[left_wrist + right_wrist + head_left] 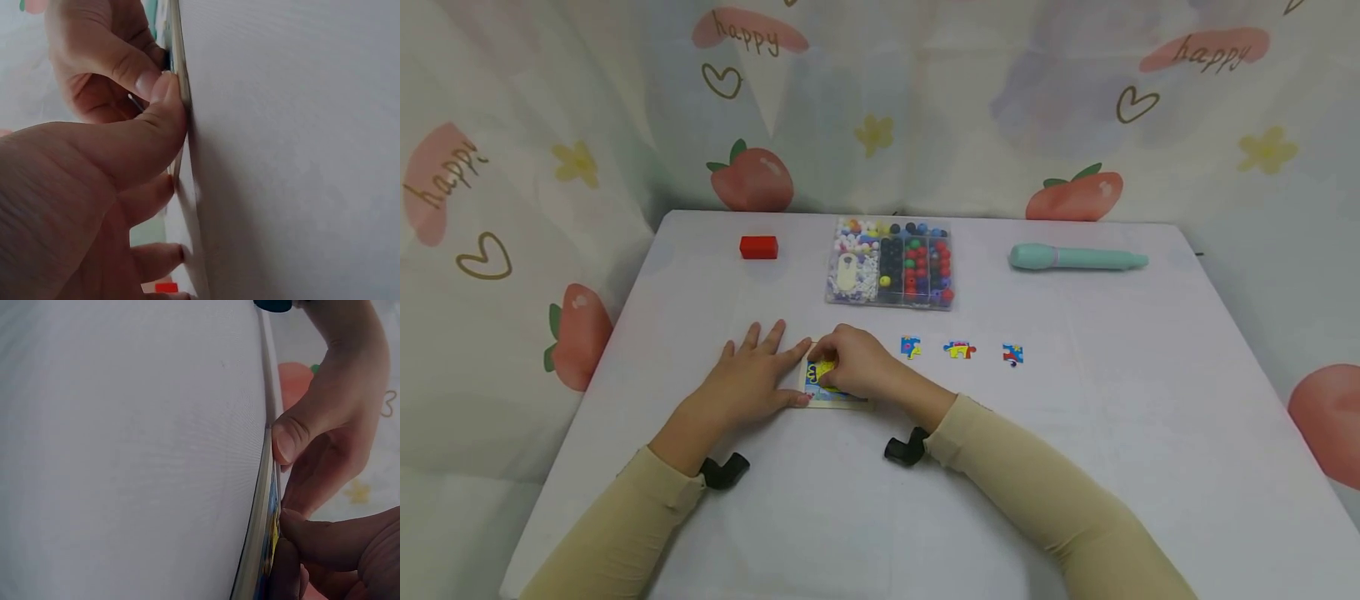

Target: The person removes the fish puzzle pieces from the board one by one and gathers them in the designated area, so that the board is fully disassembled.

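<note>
Both hands are down on the white tabletop [1075,433] near its middle, working at a small puzzle board [833,398] that lies flat between them. The left hand [752,379] rests at the board's nine o'clock side with its fingers straight and spread flat on the cloth, its thumb pressing against the board's near left edge; the left wrist view shows that thumb tip butted against the thin board edge. The right hand [857,362] covers the board from its three o'clock side, fingers curled over a yellow puzzle piece [823,369] which sits on the board's upper left part, so the piece lies under the fingertips at the hand's nine o'clock; the grip is narrow, pinching and pressing that piece. At three o'clock from the board, three loose puzzle pieces [959,350] lie in a row, apart from one another. Toward twelve o'clock stands a clear bead box [891,265], with a red block [758,247] to its nine o'clock and a teal pen [1077,258] to its three o'clock.
</note>
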A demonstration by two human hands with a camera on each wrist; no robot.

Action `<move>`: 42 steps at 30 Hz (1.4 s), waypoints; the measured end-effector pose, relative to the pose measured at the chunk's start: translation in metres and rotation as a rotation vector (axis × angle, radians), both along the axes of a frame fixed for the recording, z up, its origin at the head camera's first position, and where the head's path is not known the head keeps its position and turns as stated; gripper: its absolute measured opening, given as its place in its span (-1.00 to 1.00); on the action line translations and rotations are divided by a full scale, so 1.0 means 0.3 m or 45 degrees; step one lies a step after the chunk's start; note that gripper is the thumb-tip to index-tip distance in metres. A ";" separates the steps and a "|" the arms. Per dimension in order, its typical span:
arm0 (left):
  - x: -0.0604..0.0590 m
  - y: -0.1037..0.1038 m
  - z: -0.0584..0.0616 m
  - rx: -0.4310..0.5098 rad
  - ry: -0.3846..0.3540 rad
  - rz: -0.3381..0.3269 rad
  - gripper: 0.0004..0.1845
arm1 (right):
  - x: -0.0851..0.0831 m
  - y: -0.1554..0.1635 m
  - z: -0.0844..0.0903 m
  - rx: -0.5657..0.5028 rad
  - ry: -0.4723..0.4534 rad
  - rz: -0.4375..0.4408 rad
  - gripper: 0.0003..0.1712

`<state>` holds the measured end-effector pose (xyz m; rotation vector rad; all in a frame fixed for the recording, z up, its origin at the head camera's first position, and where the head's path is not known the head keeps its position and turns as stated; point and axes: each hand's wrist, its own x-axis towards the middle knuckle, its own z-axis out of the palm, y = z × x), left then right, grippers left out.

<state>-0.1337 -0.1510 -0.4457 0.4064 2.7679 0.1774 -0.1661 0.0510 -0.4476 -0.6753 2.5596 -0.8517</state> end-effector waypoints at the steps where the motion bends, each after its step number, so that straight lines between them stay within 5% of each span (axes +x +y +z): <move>1: -0.001 0.000 0.000 0.005 -0.001 0.005 -0.02 | 0.000 -0.002 0.000 0.004 0.000 -0.001 -0.61; 23: -0.007 0.034 0.039 0.080 -0.046 0.125 -0.04 | 0.004 -0.007 -0.011 -0.029 0.032 -0.039 -0.66; 42: -0.008 0.040 0.030 0.094 -0.065 0.163 -0.04 | 0.027 0.014 -0.013 -0.310 -0.048 -0.071 -0.74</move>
